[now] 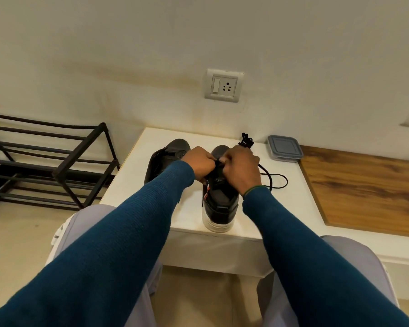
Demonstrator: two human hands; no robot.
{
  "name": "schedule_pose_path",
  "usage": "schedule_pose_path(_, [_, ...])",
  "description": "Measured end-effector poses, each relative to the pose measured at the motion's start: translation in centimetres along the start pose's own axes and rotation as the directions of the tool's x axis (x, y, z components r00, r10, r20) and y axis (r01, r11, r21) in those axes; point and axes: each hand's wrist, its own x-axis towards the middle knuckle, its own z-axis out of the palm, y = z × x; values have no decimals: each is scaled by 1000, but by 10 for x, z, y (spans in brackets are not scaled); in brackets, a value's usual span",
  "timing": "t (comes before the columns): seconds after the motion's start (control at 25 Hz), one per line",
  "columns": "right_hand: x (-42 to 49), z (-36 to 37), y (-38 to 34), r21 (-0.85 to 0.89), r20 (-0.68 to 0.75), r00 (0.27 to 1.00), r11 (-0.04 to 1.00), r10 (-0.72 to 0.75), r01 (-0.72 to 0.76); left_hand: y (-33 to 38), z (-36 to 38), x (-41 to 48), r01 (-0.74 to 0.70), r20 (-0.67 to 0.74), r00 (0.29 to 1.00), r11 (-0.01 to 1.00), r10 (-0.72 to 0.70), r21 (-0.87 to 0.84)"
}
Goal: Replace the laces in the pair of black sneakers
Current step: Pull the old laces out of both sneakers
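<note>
A: Where is the work just now?
B: On the sneaker (220, 201) standing on the white table (187, 215), heel near the front edge. Both hands meet over its eyelets. The left hand (200, 165) is curled tight, seemingly pinching the lace right at the tongue. The right hand (240, 169) is curled round the lace (279, 179) too, and the slack runs out from under it in a loop on the table

A: And the other sneaker (165, 159)?
B: Just beside it on the left, tilted onto its side, untouched. A spare lace (246, 140) lies bundled behind the hands, near a lidded box (285, 147)

A: So how should the person do this step well?
B: It looks like threading or snugging a row. Best to let the left hand steady the eyelet while the right feeds the tip through, then draw the slack slowly so the loop doesn't knot. Evening up both ends before the next row would help. Which eyelet is in play is hidden by the fingers
</note>
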Motion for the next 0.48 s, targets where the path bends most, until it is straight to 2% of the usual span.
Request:
schedule_pose_path(0.04, [2,-7,0,336,-97,975,929,199,-156,-1,-1,1,5,8,1000,1000,-5,-2])
schedule_pose_path(0.08, [6,-13,4,561,-130,922,794,365,-235,-3,-2,1,11,9,1000,1000,-11,-16])
schedule_pose_path(0.12, [8,-18,8,627,-130,889,732,438,-269,-3,-2,1,17,6,1000,999,-16,-32])
schedule_pose_path(0.16, [11,-21,14,505,-146,900,813,410,-289,-3,-2,0,17,3,1000,999,-16,-42])
schedule_pose_path(0.2, [9,-21,17,299,-117,936,911,331,-285,-3,-1,0,11,0,1000,999,-11,-44])
schedule_pose_path(0.28, [5,-11,14,-48,4,994,993,105,-104,-1,0,0,-5,0,1000,1000,5,-24])
schedule_pose_path(0.36, [0,0,0,-277,131,986,951,-103,137,-1,-1,-1,-2,-10,1000,1000,1,-17])
schedule_pose_path(0.4, [-1,6,-6,-377,183,971,901,-154,214,-1,-2,-1,2,-14,1000,1000,-2,-15])
schedule_pose_path(0.48, [-1,11,-8,-506,216,963,825,-163,253,0,-1,-2,5,-11,1000,1000,-5,-9])
